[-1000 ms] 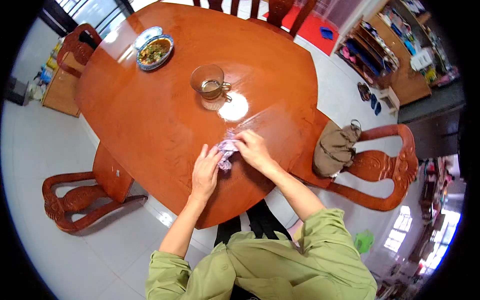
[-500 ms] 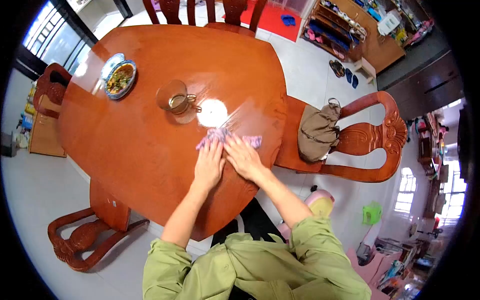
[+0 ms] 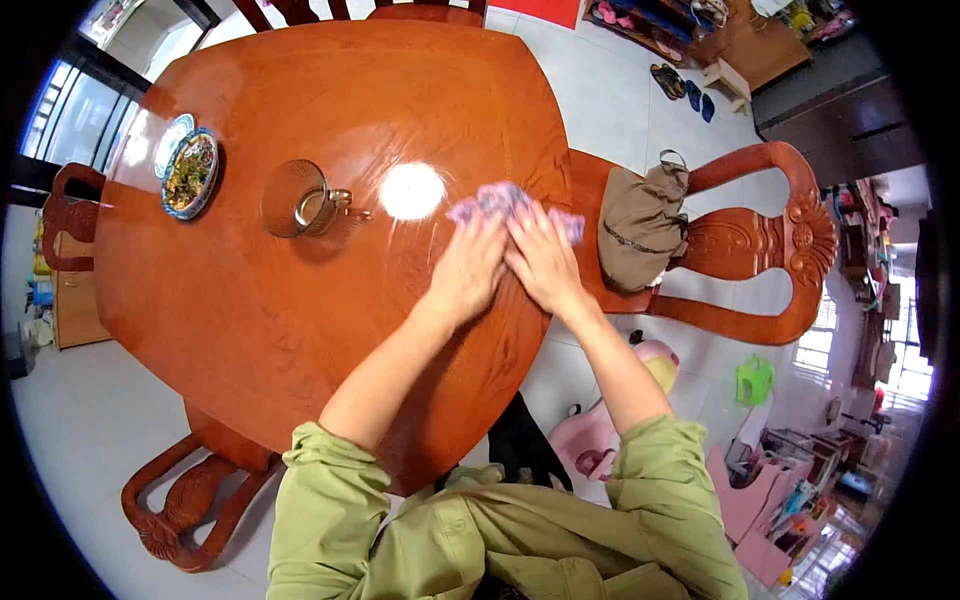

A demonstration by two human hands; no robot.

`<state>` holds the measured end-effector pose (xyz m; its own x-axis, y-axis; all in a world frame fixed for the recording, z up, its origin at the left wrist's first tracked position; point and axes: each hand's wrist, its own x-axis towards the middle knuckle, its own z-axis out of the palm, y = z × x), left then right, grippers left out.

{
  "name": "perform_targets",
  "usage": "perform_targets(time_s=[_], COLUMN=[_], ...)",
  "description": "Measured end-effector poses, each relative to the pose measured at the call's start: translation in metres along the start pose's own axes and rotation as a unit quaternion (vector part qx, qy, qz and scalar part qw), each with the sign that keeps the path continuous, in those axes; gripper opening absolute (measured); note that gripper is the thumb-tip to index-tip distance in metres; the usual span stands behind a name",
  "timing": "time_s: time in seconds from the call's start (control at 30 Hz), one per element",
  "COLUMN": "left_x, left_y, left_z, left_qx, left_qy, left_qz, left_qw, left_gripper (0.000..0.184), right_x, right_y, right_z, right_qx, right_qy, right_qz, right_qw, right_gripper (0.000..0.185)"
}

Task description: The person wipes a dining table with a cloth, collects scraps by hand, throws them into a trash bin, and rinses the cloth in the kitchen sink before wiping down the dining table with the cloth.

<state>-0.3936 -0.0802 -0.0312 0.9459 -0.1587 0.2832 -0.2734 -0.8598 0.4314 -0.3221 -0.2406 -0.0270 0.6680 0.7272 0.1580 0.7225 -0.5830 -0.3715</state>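
A purple-pink patterned cloth [image 3: 498, 197] lies bunched on the wooden table [image 3: 330, 330] near its right edge. My left hand [image 3: 470, 262] presses on the cloth's left part with its fingers close together. Right beside it, my right hand [image 3: 543, 258] holds down the other side, and a cloth end sticks out past its fingers. The cloth under both palms is hidden. To the left of my hands stands a glass mug [image 3: 296, 198] with its handle toward them.
A bowl of food [image 3: 188, 178] overlaps a patterned plate [image 3: 172, 143] at the table's far left. A brown bag [image 3: 640, 230] sits on the carved chair [image 3: 740, 225] at the right. Another chair [image 3: 200, 495] stands at the lower left. A pink-and-yellow object [image 3: 590, 440] is on the floor.
Both hands have slid the cloth to the right and farther from my body across the tabletop. The view has shifted too, so the mug and bowl appear farther left.
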Motion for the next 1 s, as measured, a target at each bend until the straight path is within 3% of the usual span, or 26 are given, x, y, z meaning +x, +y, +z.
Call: perform_targets(time_s=[0.13, 0.27, 0.43, 0.53, 0.6, 0.73, 0.8, 0.87, 1.0], left_x=[-0.099, -0.243, -0.379, -0.37, -0.349, -0.26, -0.214, -0.166, -0.112], left_y=[0.041, 0.067, 0.07, 0.066, 0.045, -0.004, -0.028, -0.051, -0.072], left_z=[-0.023, -0.079, -0.137, -0.14, -0.122, -0.108, -0.093, -0.078, -0.064], left_qx=[-0.024, -0.033, 0.028, -0.037, -0.008, 0.015, 0.033, 0.034, 0.101], left_qy=[-0.059, -0.151, -0.158, -0.069, -0.065, -0.057, -0.026, 0.016, 0.008], left_qz=[0.063, 0.015, -0.087, -0.148, -0.121, -0.067, -0.067, -0.075, -0.097], left_qw=[0.996, 0.988, 0.983, 0.986, 0.991, 0.996, 0.997, 0.996, 0.99], left_gripper=[0.053, 0.053, 0.06, 0.063, 0.064, 0.061, 0.06, 0.06, 0.06], right_x=[-0.11, -0.192, -0.214, -0.179, -0.16, -0.098, -0.058, -0.015, 0.023], right_y=[-0.084, -0.213, -0.305, -0.307, -0.297, -0.248, -0.218, -0.194, -0.158], right_z=[0.009, 0.032, 0.067, 0.077, 0.083, 0.082, 0.08, 0.073, 0.067], right_qx=[-0.004, 0.043, 0.123, 0.108, 0.052, 0.021, -0.008, -0.022, -0.016], right_qy=[-0.014, -0.119, -0.092, -0.068, -0.087, -0.059, -0.037, -0.085, -0.064], right_qz=[0.036, 0.035, -0.121, -0.166, -0.156, -0.09, -0.08, -0.015, -0.007], right_qw=[0.999, 0.991, 0.981, 0.978, 0.983, 0.994, 0.996, 0.996, 0.998], right_gripper=[0.058, 0.061, 0.058, 0.05, 0.049, 0.046, 0.045, 0.046, 0.049])
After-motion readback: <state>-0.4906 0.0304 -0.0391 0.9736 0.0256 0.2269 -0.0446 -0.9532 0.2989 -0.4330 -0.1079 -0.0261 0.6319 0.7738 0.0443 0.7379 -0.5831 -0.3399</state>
